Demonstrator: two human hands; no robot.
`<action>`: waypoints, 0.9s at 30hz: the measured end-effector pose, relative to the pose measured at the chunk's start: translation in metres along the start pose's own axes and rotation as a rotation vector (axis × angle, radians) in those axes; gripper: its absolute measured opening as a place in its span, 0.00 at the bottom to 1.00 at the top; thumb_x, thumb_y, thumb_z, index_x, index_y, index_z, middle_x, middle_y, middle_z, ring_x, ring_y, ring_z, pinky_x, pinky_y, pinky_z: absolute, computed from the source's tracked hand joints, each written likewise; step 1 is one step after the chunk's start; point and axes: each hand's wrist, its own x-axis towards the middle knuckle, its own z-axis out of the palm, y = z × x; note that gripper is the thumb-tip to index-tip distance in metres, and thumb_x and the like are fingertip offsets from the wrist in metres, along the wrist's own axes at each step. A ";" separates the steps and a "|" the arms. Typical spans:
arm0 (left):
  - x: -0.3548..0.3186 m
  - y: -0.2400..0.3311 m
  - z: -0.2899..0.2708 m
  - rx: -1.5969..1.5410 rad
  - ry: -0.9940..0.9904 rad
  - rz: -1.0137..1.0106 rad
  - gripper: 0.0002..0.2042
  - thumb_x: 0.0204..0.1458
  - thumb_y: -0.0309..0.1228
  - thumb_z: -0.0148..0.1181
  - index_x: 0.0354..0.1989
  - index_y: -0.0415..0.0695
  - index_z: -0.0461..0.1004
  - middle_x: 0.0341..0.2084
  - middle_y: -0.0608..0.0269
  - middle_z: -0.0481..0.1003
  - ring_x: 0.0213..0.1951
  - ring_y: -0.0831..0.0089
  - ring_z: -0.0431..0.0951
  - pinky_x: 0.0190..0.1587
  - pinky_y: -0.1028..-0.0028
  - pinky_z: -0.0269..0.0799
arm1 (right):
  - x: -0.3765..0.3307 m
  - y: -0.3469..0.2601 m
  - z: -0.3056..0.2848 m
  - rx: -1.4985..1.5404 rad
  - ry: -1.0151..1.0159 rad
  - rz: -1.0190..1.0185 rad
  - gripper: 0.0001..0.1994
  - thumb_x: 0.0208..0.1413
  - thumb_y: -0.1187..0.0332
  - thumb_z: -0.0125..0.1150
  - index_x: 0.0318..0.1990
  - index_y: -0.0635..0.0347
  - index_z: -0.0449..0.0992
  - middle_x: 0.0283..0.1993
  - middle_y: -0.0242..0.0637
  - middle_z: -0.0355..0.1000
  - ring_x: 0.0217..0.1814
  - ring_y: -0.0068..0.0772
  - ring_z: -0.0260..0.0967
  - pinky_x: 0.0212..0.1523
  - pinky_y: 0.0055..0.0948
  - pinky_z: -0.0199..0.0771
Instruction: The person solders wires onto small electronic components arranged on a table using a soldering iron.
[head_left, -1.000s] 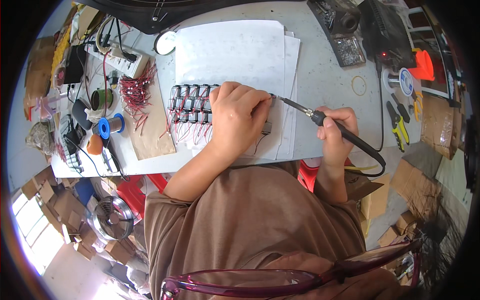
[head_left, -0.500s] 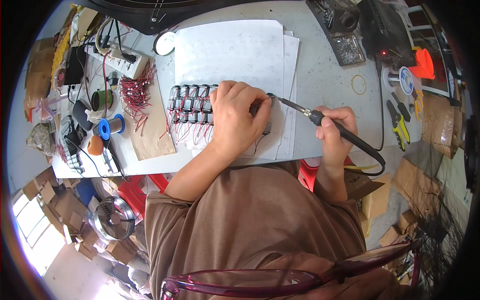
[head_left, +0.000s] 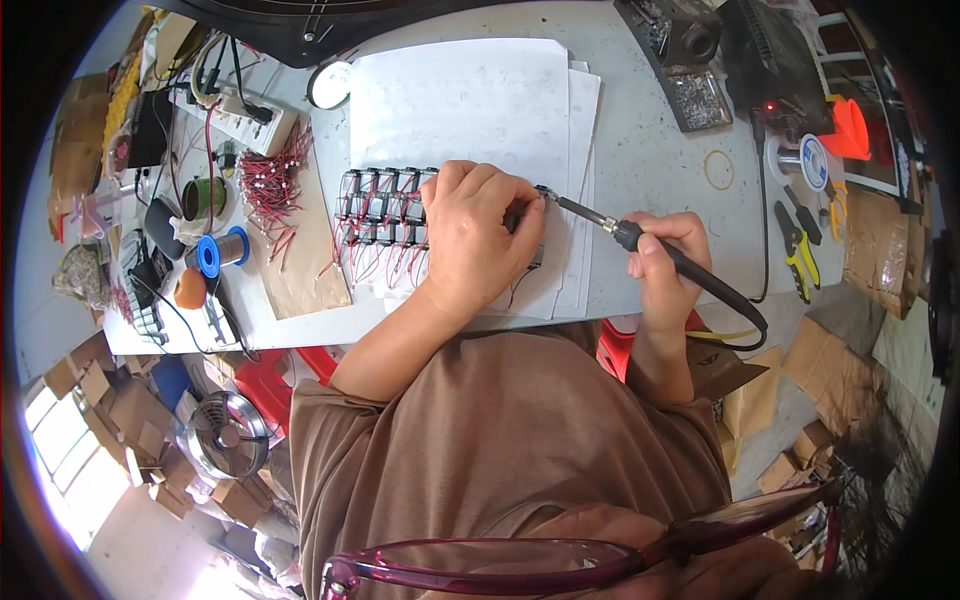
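My right hand is closed around the dark handle of a soldering iron, its cord looping below. The iron's tip points left, at a small dark part by the fingertips of my left hand. That left hand is closed, thumb and forefinger drawn together; what they pinch is mostly hidden beneath them. Rows of small black parts with red and black wires lie on white paper sheets, extending from the left under my hand.
Left of the rows lie a bundle of red wires on brown paper, a blue solder spool and a white power strip. To the right are cutters, another solder spool and an iron stand.
My right hand and the soldering iron have shifted very slightly left. The left hand stays in practically the same place, still closed.
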 end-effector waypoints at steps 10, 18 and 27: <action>0.000 -0.001 0.003 0.012 0.031 0.032 0.03 0.38 0.26 0.63 0.22 0.47 0.74 0.20 0.70 0.71 0.32 0.67 0.66 0.39 0.67 0.57 | -0.002 0.001 -0.006 -0.009 0.049 -0.011 0.06 0.49 0.80 0.51 0.36 0.66 0.65 0.33 0.45 0.72 0.20 0.14 0.59 0.22 0.15 0.61; -0.001 -0.001 0.003 0.020 0.019 0.030 0.03 0.38 0.27 0.62 0.22 0.48 0.74 0.23 0.68 0.72 0.33 0.65 0.67 0.39 0.66 0.57 | -0.001 -0.005 -0.003 0.017 0.070 0.010 0.05 0.50 0.80 0.51 0.35 0.66 0.65 0.32 0.44 0.72 0.20 0.14 0.59 0.22 0.15 0.61; -0.001 -0.007 -0.004 -0.051 0.042 0.055 0.04 0.38 0.22 0.60 0.23 0.44 0.73 0.26 0.61 0.69 0.33 0.60 0.66 0.37 0.66 0.62 | 0.017 -0.025 0.006 -0.030 0.001 0.052 0.03 0.50 0.78 0.55 0.32 0.65 0.67 0.25 0.34 0.69 0.20 0.11 0.56 0.21 0.14 0.56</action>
